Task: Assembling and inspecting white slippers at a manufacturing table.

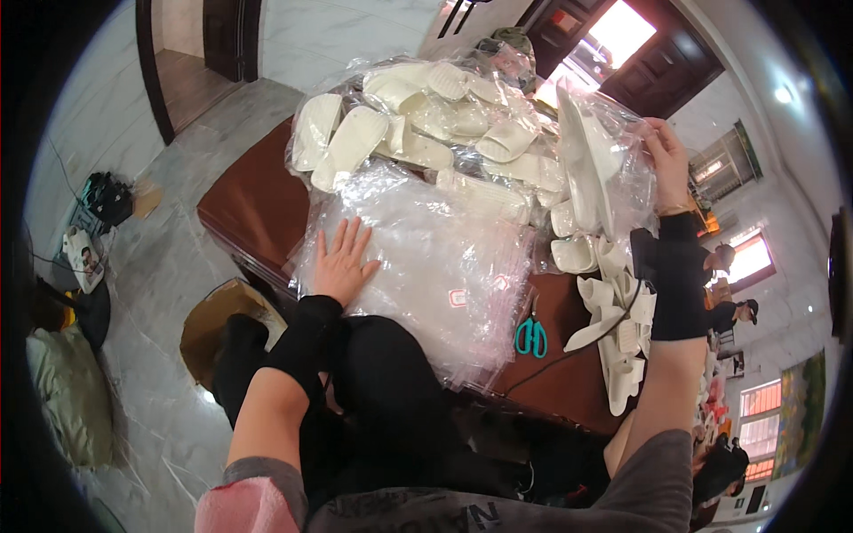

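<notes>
- Pinching a clear bag that has pale slippers in it, the right hand has its fingers clamped on the plastic, over the right side of the table.
- The left hand lies flat, fingers apart, on a stack of flat clear bags; plenty seem left.
- Bagged slippers heap along the far side; from here, that share looks done.
- Loose slippers lie right of the scissors, seemingly unbagged as yet.
</notes>
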The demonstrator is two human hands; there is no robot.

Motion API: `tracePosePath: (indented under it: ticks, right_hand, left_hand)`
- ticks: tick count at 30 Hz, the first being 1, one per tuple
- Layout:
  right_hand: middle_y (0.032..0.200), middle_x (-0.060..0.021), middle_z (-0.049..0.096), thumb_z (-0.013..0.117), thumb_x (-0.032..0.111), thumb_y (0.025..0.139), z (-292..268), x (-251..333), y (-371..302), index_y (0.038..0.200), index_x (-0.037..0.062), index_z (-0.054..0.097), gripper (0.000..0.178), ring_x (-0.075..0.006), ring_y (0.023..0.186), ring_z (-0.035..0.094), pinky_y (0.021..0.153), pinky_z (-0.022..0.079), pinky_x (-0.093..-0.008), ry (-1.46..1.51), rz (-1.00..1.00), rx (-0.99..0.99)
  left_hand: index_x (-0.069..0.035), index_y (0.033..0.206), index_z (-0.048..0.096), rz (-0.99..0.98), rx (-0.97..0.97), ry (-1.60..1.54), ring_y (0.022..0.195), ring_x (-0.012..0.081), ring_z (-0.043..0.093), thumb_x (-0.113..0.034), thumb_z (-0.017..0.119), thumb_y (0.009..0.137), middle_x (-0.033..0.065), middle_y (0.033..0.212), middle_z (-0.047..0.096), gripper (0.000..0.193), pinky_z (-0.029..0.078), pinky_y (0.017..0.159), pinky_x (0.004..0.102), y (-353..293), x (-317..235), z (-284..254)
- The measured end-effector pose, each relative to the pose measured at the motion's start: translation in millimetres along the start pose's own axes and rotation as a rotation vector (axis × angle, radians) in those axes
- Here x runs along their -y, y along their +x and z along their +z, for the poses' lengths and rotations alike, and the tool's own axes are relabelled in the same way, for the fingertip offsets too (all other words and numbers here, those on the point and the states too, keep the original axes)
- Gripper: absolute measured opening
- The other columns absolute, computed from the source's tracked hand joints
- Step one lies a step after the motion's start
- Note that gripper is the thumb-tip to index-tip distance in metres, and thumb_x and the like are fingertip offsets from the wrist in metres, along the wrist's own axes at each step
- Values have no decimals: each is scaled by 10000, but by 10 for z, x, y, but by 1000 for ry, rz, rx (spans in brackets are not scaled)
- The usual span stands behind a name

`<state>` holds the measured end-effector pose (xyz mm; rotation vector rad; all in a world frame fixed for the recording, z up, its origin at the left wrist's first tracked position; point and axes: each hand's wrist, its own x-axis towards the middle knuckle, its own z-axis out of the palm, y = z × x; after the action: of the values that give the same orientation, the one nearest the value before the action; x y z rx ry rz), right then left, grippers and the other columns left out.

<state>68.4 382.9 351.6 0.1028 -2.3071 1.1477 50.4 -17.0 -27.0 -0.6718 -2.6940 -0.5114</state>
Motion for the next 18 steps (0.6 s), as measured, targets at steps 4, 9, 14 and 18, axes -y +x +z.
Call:
tracePosePath:
  ticks: [4,9,14,18]
  right_hand:
    - [1110,-82,636,533,66,900,586,407,-612,1013,-10,601,152,-176,1017,597,883,473,-302,25,-156,322]
    - [1160,-105,609,545,74,908,1313,-17,-1544,1209,3,548,309,-186,965,638,852,495,-273,330,124,321]
    - [952,-74,662,532,101,928,1365,-1059,-2266,1099,-11,598,214,-152,798,652,689,527,-257,274,519,206]
    - [877,-66,662,553,124,915,1371,-1413,-2504,1022,-26,625,198,-121,726,639,646,518,-244,154,512,463]
  left_hand:
    - [-170,1435,343,-7,6,30,1414,234,213,-466,504,899,60,1521,263,633,128,1125,532,-38,26,18]
    - [-191,1420,384,10,27,7,1427,230,175,-505,486,889,34,1518,277,626,82,1125,555,-67,97,83]
    - [-203,1401,427,86,-43,-9,1437,232,138,-550,475,867,22,1493,330,639,30,1124,574,-72,234,283]
    - [-194,1389,440,94,-56,2,1433,241,149,-535,484,865,35,1474,362,628,35,1127,572,-24,221,299]
